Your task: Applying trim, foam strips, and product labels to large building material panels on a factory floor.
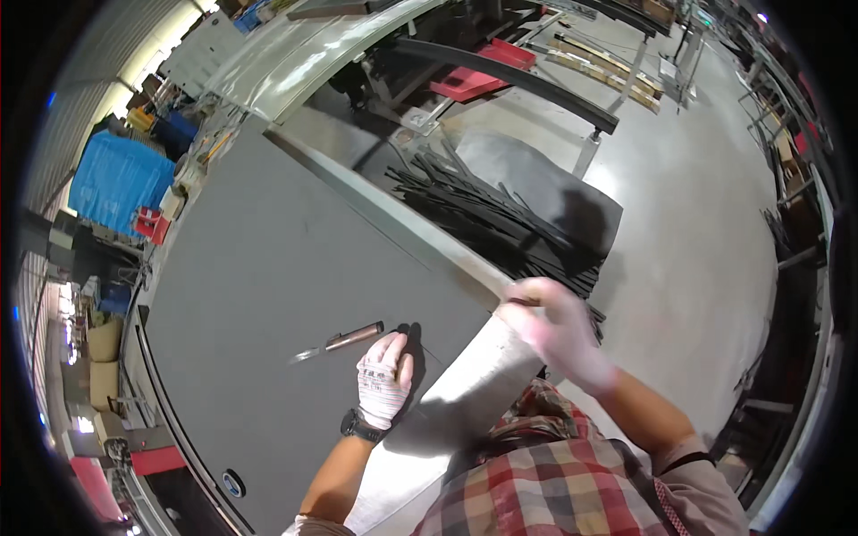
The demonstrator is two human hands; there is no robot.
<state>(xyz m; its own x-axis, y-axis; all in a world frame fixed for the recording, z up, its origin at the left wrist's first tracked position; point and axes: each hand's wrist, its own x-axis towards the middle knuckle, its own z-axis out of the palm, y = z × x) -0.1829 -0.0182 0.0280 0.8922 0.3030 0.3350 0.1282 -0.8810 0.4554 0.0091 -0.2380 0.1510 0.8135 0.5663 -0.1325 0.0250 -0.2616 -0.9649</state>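
Observation:
A dark grey sheet (241, 259) covers the table in front of me. My left hand (384, 377), in a white striped glove, rests on it with its fingers stretched forward and down, nothing seen in them. Just beyond those fingers lies a knife-like tool (355, 336) with a copper-brown handle, dark end and bright, thin tip, apart from the hand. At the table's near right corner, my gloved right hand (556, 332) is closed and somewhat blurred. Its fingers curl by the pale table edge (474, 362); what they hold, if anything, is hidden.
Many narrow black strips (483, 210) lie in a heap beyond the table's right edge, over a grey sheet (581, 205). A round object (233, 483) sits at the lower left. Farther off are a red tray (483, 73), a wooden pallet (603, 71) and a blue-covered stack (116, 183).

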